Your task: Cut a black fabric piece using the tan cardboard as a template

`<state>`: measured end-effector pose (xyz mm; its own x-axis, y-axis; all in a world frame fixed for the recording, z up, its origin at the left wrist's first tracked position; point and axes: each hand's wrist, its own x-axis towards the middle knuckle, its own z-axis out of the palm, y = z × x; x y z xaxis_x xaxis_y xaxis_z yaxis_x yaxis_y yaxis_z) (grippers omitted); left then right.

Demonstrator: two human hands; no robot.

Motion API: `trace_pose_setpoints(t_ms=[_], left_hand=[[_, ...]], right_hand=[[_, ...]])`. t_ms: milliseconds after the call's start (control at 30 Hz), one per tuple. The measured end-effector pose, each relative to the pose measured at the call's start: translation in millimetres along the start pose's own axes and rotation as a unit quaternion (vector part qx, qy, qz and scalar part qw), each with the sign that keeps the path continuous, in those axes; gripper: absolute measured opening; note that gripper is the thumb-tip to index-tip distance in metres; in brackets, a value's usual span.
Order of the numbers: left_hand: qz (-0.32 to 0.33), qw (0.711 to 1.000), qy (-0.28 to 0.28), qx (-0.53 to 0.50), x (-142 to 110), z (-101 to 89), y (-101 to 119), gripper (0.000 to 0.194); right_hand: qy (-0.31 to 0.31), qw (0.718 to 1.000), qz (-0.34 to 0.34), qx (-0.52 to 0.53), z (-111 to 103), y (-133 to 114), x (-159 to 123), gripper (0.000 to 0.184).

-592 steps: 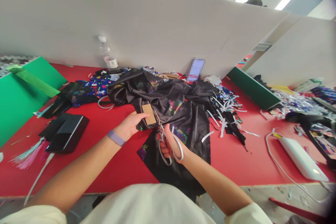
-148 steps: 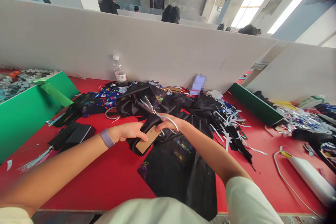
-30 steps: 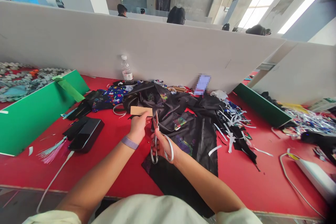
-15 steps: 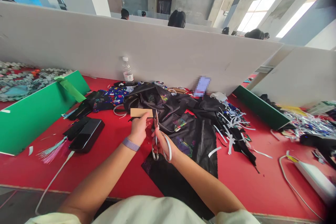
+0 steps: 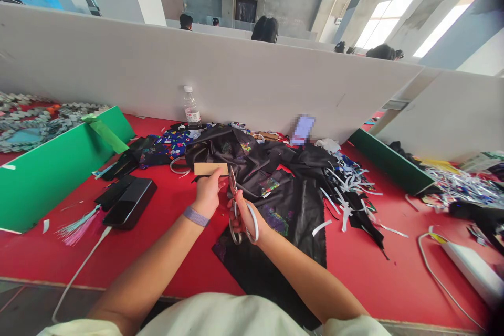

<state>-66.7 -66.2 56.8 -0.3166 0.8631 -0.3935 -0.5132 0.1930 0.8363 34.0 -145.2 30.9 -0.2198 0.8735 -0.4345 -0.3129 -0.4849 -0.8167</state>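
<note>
My left hand (image 5: 208, 191) is closed on a tan cardboard strip (image 5: 210, 169), its thumb or finger lying along the strip's near edge. Black fabric seems to lie just behind the strip; whether my fingers pinch it too is hidden. White-handled scissors (image 5: 254, 223) are in my right hand (image 5: 244, 215), fingers through the loops. Their blades (image 5: 232, 178) point away from me, close to the right end of the strip. Shiny black fabric (image 5: 311, 215) with colourful glittery prints is spread beneath and behind both hands.
On the left of the red table (image 5: 177, 252) lies a black power bank (image 5: 132, 202) with a white cable. A water bottle (image 5: 192, 107) stands at the partition (image 5: 118, 58). White and black scraps (image 5: 346, 184) lie right; green dividers (image 5: 71, 173) flank the space.
The scissors have turned slightly, their tips shifting a little left and down and their handles a little right. The cardboard strip has moved very slightly left.
</note>
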Motion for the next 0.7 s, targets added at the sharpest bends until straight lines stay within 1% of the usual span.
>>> trace_pose_setpoints(t_ms=[500, 700], left_hand=[[-0.004, 1.0, 0.008, -0.022, -0.5, 1.6, -0.3, 0.01], [-0.004, 1.0, 0.012, -0.025, -0.1, 2.5, -1.1, 0.011]], right_hand=[[0.015, 1.0, -0.024, -0.002, 2.9, -1.6, -3.8, 0.062], [0.006, 1.0, -0.025, 0.0, 0.6, -1.4, -2.4, 0.059]])
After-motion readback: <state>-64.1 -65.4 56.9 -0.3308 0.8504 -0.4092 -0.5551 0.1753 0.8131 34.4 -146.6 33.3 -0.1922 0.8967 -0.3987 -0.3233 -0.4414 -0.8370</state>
